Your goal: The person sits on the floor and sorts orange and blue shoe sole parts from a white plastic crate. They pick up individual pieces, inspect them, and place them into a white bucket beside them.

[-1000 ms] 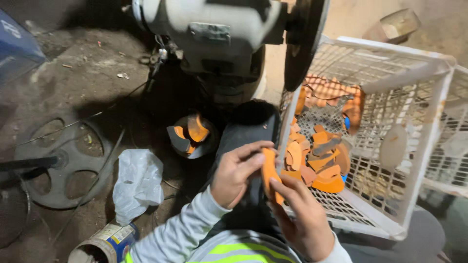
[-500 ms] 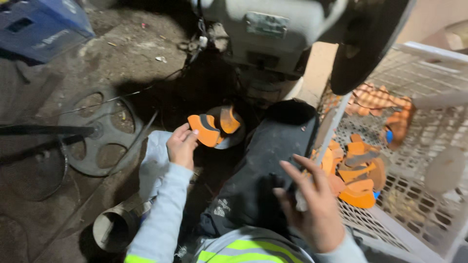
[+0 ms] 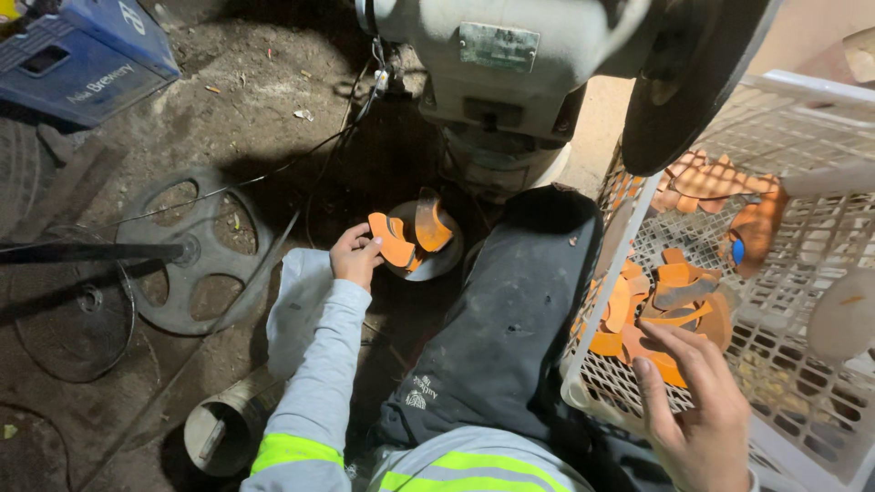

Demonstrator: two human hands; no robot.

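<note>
On the dirt floor, left hand [image 3: 354, 257] fingers clamp an orange piece [image 3: 392, 240].

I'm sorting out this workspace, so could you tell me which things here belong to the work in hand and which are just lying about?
In the work:
- left hand on an orange curved piece
- round bowl holding such pieces
- right hand over the white basket
- orange pieces in the basket

Lying about:
- blue crate
- spoked metal wheel
- tin can
- white cloth

Left hand [image 3: 354, 258] reaches forward; right hand [image 3: 700, 410] spread open.
</note>
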